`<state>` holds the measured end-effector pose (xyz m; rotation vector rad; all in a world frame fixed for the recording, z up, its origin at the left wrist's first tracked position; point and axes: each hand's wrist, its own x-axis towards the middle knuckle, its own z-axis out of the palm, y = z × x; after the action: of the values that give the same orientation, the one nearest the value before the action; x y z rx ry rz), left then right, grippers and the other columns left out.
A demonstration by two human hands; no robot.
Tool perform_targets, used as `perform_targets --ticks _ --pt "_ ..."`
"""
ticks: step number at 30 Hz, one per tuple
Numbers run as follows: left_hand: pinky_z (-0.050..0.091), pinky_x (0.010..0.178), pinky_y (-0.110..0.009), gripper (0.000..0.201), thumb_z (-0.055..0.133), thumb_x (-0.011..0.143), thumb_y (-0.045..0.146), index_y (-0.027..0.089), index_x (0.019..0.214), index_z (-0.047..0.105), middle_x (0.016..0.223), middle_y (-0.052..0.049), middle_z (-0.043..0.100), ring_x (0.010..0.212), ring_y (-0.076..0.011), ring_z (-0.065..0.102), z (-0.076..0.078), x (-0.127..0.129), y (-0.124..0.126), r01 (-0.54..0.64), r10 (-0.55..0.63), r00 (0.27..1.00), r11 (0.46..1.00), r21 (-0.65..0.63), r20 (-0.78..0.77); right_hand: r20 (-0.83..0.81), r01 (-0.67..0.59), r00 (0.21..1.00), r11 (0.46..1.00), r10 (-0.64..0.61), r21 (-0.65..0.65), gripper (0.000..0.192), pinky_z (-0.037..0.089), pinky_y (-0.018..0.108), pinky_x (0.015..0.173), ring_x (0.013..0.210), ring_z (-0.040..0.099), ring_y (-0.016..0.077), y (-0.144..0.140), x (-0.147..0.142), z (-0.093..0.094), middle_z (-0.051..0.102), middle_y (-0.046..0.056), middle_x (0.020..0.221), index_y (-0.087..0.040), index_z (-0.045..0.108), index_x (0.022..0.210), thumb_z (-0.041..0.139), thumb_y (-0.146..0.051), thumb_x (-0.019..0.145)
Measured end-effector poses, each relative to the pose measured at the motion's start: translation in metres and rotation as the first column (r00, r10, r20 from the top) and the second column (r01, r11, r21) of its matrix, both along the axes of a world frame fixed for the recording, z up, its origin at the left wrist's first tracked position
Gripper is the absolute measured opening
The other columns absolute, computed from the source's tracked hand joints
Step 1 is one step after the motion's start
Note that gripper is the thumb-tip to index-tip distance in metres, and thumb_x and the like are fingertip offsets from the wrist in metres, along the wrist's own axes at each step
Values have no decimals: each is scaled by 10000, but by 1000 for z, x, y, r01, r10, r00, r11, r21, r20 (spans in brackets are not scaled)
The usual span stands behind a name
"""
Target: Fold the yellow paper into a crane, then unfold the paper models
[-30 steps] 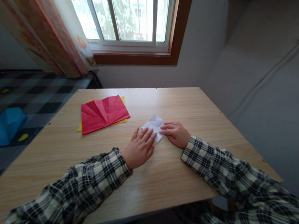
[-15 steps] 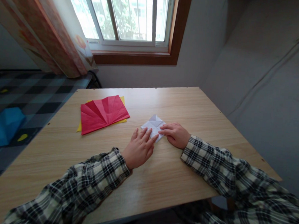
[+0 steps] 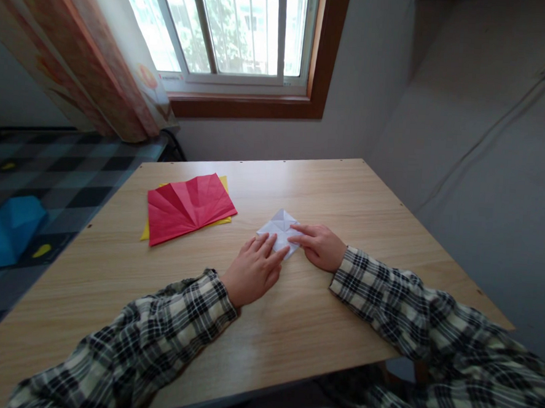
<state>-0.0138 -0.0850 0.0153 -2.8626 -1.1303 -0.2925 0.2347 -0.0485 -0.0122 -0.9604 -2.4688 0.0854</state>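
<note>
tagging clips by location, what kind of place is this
Probably a room in a home: a wooden table stands in a corner under a barred window with a patterned curtain, and beside it lies what looks like a bed with a checked cover.

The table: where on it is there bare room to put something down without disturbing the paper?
The wooden table is bare along its far edge under the window and on the right past the right hand. The near-left corner is bare too. It is crowded mid-table, where both hands press the white folded paper, left hand, and by the red paper.
</note>
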Motion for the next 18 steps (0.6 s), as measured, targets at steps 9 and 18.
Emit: perform_targets --ticks 9,18 --pt "402 1058 -523 427 482 949 305 251 1361 582 1400 -152 544 1292 -320 489 9 -2 5 42 -42 999 999 -11 15 147 103 985 994 -96 -39 525 389 488 1058 1251 522 286 -6 -10 2 536 126 1455 -154 515 1427 479 -217 907" --pt "408 1058 -486 353 439 976 288 185 1257 625 1315 -156 591 1221 -293 522 11 6 4 22 -23 999 999 38 33 179 148 973 989 -142 -23 477 361 479 1056 1232 505 284 -8 -16 6 560 111 1429 -166 539 1408 454 -311 961"
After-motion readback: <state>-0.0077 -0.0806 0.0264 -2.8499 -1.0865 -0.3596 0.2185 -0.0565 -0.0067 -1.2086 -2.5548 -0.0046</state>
